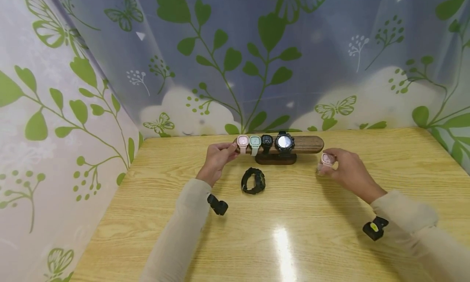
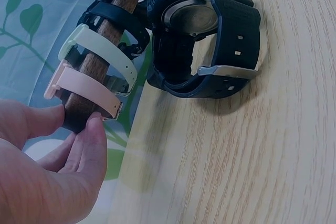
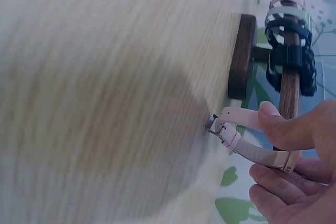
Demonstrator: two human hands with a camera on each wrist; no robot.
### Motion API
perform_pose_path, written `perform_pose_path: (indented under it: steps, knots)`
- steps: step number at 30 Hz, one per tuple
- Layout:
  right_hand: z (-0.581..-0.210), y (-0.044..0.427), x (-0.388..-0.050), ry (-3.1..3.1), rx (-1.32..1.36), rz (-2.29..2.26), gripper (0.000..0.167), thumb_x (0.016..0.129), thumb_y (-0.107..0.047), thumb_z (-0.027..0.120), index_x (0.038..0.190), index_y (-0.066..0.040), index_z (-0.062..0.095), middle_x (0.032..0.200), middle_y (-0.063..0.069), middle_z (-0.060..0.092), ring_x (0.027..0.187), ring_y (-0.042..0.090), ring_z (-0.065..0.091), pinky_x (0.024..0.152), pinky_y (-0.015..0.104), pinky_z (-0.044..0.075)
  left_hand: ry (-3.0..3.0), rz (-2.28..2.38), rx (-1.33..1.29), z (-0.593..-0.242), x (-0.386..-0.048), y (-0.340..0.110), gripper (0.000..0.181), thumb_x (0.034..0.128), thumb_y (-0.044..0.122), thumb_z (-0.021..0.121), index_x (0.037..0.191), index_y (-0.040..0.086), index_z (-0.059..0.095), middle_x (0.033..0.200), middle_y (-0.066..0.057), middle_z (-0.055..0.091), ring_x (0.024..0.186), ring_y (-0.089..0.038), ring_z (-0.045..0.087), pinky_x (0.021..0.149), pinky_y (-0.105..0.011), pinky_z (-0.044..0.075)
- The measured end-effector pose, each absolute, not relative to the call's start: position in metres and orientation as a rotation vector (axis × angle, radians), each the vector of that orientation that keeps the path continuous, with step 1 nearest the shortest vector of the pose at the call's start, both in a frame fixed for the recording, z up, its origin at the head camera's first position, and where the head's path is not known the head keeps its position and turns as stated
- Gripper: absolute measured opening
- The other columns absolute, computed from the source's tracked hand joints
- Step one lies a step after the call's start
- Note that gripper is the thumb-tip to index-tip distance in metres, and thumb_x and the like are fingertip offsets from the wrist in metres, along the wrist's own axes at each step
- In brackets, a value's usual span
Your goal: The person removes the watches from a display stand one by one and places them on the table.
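Just beside your right hand [image 1: 346, 167] is the free end of the wooden bar [image 1: 308, 145]; the pink watch [image 1: 327, 159], pinched between that hand's thumb and fingers, is near that end but apart from it in the head view. Your left hand [image 1: 217, 159] pinches the bar's opposite end.

The step in hand looks like threading the pink watch onto the bar. Brace with the left hand and let the right do the travelling: a hard push at 1 end could tip things, since the base [image 1: 276, 159] between your hands looks short against the bar. Turn the strap loop so its opening meets the bar end squarely, dial up, then slide it toward your left hand, stopping short of the large round watch [image 1: 284, 142]. A lightly held, rounded loop should pass easily; a squashed loop would probably snag.

The pink watch has a rounded-square case and a matching pink strap, with a metal buckle on the far side of the loop from your right palm. A similar pale pink watch [image 1: 242, 141] sits right by your left fingertips. Between your hands and nearer you, a chunky black watch [image 1: 259, 181] lies on the worktop [image 1: 235, 249].
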State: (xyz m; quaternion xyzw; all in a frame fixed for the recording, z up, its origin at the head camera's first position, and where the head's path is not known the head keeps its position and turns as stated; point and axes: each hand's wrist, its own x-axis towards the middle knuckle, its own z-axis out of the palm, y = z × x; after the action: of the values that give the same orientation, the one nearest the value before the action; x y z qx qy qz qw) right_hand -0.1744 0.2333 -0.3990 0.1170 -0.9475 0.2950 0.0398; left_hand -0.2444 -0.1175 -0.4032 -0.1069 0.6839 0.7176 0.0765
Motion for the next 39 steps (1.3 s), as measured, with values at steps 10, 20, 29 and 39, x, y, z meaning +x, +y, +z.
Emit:
perform_pose_path:
  steps: [10,20,29,39]
  knots:
    - [-0.405,0.216,-0.163,-2.858,0.385,1.018,0.054,0.085,-0.009,0.083,0.127,0.015,0.06,0.111,0.03,0.069,0.1,0.044,0.067,0.073,0.047,0.057,2.05,2.148,-0.328,-0.404,-0.245,-0.118,0.028,0.1011,0.01,0.064,0.123,-0.008,0.066,0.11,-0.019,0.069,0.087,-0.015,0.07,0.092,-0.032,0.058]
    - [-0.413,0.198,-0.161,-2.826,0.386,1.234,0.053,0.084,-0.006,0.083,0.128,0.013,0.06,0.124,0.033,0.063,0.115,0.051,0.06,0.087,0.053,0.058,2.05,2.149,-0.344,-0.403,-0.245,-0.117,0.028,0.1008,0.01,0.065,0.122,-0.008,0.067,0.106,-0.017,0.069,0.084,-0.014,0.07,0.091,-0.032,0.058]
    - [-0.42,0.185,-0.161,-2.781,0.373,1.339,0.05,0.082,-0.007,0.085,0.121,0.013,0.062,0.12,0.033,0.063,0.109,0.046,0.066,0.084,0.044,0.061,2.045,2.143,-0.352,-0.404,-0.246,-0.117,0.028,0.101,0.011,0.065,0.122,-0.007,0.067,0.108,-0.017,0.069,0.087,-0.015,0.07,0.093,-0.033,0.058]
    - [-0.426,0.174,-0.159,-2.744,0.404,1.437,0.051,0.085,-0.003,0.082,0.125,0.016,0.057,0.122,0.034,0.061,0.109,0.046,0.066,0.089,0.043,0.059,2.043,2.146,-0.346,-0.405,-0.246,-0.118,0.027,0.101,0.01,0.065,0.122,-0.007,0.067,0.108,-0.017,0.069,0.086,-0.014,0.07,0.094,-0.034,0.057]
